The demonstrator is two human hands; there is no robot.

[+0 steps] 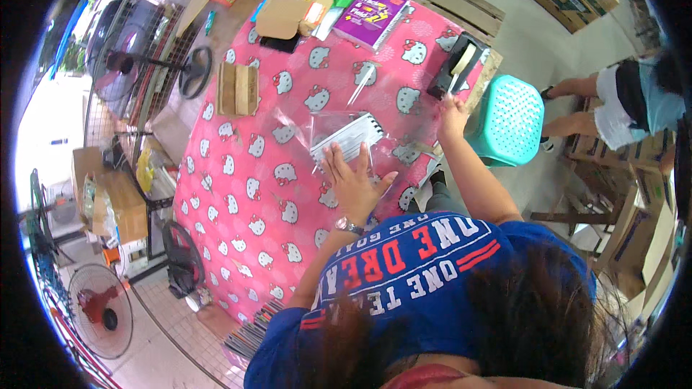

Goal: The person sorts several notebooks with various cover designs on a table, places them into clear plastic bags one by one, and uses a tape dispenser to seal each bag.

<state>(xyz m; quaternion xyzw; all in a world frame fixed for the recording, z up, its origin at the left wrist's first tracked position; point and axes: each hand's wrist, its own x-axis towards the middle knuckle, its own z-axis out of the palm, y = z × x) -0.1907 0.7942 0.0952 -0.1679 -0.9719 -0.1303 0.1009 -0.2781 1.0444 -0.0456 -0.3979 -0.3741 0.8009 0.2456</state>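
Note:
My left hand (352, 176), fingers spread, lies flat on a small white spiral-bound notebook (349, 137). Clear plastic film (339, 121) surrounds the notebook on the pink patterned tablecloth (238, 230). To the right, my right hand (453, 117) is at the near end of a black tape dispenser (455, 65). Its fingers are pinched together at the tape's loose end, which shows only as a small pale strip. A roll of tape (463, 60) sits in the dispenser.
At the far side lie a purple spiral notebook (370, 17) and an opened cardboard box (292, 7). A wooden block (237, 89) is at the left. A turquoise stool (510, 121) stands beyond the right table edge. Another person (620, 104) is farther right; fans stand at left.

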